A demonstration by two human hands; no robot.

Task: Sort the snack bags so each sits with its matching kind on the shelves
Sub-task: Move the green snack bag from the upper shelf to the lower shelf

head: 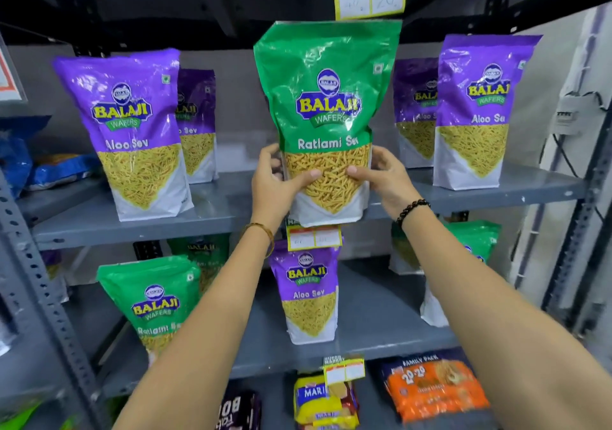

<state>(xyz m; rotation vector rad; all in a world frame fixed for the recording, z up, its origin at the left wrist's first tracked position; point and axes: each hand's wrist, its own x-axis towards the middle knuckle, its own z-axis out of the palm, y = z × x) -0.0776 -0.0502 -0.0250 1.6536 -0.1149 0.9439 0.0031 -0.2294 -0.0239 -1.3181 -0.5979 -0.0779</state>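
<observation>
Left hand [276, 181] and right hand [384, 177] grip the green Ratlami Sev bag [326, 108].

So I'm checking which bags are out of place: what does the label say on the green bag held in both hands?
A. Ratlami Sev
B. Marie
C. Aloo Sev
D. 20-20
A: the green bag gripped by the left hand and right hand reads "Ratlami Sev", while the purple bags beside it read "Aloo Sev".
</observation>
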